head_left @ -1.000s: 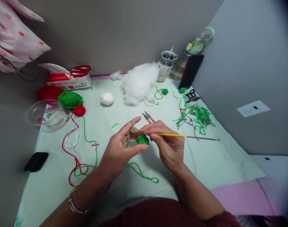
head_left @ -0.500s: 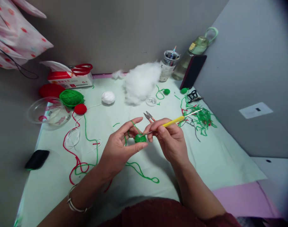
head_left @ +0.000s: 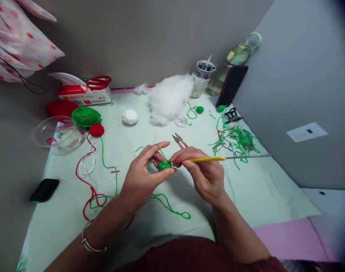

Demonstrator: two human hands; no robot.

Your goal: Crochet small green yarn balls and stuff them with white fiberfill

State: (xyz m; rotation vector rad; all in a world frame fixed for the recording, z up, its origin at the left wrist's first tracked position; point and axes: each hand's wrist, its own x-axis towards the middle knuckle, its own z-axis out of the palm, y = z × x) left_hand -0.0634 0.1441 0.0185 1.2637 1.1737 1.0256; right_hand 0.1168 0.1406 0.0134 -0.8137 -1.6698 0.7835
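Between the thumb and fingers of my left hand (head_left: 145,170) is a small green crochet piece (head_left: 164,165). A strand of green yarn (head_left: 162,151) runs from it up over my raised left index finger. My right hand (head_left: 205,172) grips a crochet hook (head_left: 208,159) with a yellow handle, its thin metal far end pointing right. The hook's working tip meets the crochet piece, partly hidden by my right fingers. Just beyond my right hand lie thread snips (head_left: 179,140) with orange handles. Below my hands, a loop of green yarn (head_left: 172,209) rests on the pale tablecloth (head_left: 195,230).
White stuffing (head_left: 169,100) lies at the back beside a pen cup (head_left: 202,79), a bottle (head_left: 235,56) and a leaning phone (head_left: 232,87). Yarn scraps (head_left: 242,139) pile at right. Yarn balls (head_left: 86,116), a plastic tub (head_left: 59,132) and a tissue box (head_left: 84,94) stand at left.
The hook has swung from slanting up to the right to nearly level, as my right hand turned. The crochet piece has shifted slightly left within my left fingers.
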